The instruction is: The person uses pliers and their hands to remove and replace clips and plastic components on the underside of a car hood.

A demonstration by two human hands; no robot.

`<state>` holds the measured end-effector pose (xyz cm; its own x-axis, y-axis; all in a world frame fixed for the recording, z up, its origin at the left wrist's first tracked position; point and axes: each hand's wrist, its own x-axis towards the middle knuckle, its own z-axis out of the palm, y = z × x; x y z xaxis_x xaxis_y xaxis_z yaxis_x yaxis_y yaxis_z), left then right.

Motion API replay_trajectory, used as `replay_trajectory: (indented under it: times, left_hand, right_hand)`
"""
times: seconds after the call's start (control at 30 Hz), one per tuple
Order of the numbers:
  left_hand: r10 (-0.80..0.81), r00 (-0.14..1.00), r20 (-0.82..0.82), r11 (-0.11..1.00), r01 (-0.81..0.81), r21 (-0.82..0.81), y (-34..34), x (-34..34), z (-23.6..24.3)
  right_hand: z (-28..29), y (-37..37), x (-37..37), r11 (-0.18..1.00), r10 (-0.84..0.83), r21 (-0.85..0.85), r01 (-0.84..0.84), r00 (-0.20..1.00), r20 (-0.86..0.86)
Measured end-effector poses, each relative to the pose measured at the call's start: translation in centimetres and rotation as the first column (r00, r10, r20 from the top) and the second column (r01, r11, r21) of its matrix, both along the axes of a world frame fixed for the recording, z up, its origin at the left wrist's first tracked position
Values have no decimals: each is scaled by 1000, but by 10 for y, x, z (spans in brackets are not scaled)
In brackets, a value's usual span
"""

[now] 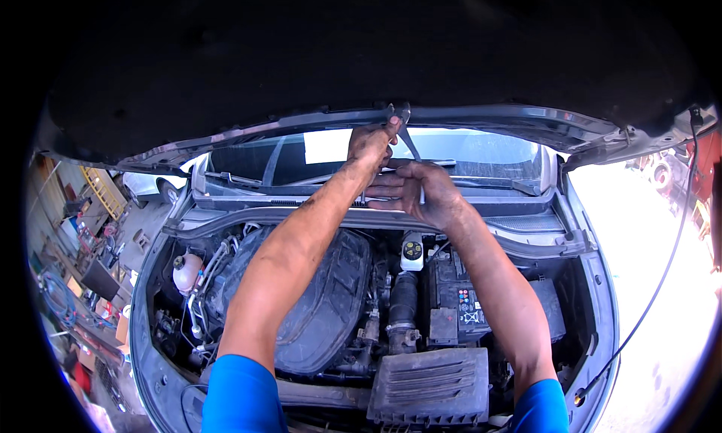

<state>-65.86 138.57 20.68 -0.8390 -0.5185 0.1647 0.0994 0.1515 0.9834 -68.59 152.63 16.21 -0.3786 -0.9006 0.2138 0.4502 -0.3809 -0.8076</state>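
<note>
Both my arms reach up in front of the windshield, toward the rear-lit edge of the raised hood (248,72). A grey metal wrench (408,136) with a forked head stands upright at that edge. Closed around its upper part is my left hand (370,147), with a fingertip beside the head. My right hand (425,189) is lower and further right. Its fingers stretch leftward while the thumb crosses the wrench's handle. The handle is partly hidden by this hand. What the forked head touches on the dark hood is too shadowed to make out.
Below my arms lies the engine bay, with a black engine cover (323,313), battery (468,313), air filter box (429,384) and pinkish coolant tank (186,271). A thin black cable (671,260) hangs at the right. Cluttered workshop gear and a white car (150,183) stand left.
</note>
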Motion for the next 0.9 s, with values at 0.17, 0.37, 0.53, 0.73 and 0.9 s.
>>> replay_trajectory:
  times: [0.17, 0.37, 0.53, 0.73, 0.9]
  left_hand:
    - [21, 999, 47, 998, -18, -52, -6, -1, 6]
    - [87, 996, 27, 992, -84, -96, -6, -6, 0]
    - [167, 982, 84, 969, -148, -200, -10, -13, -4]
    - [187, 982, 11, 955, -179, -235, -17, -10, -3]
    - [0, 1000, -16, 999, -1, -52, -15, 0, -3]
  right_hand:
    - [-5, -27, 9, 990, -138, 14, 137, 988, 77]
    - [-6, -29, 11, 983, -179, 43, 176, 980, 86]
    - [-12, -35, 7, 986, -162, -1, 164, 978, 130]
    - [-18, -60, 19, 970, -235, -7, 242, 951, 198]
    - [-25, -50, 12, 982, -156, -85, 171, 975, 161]
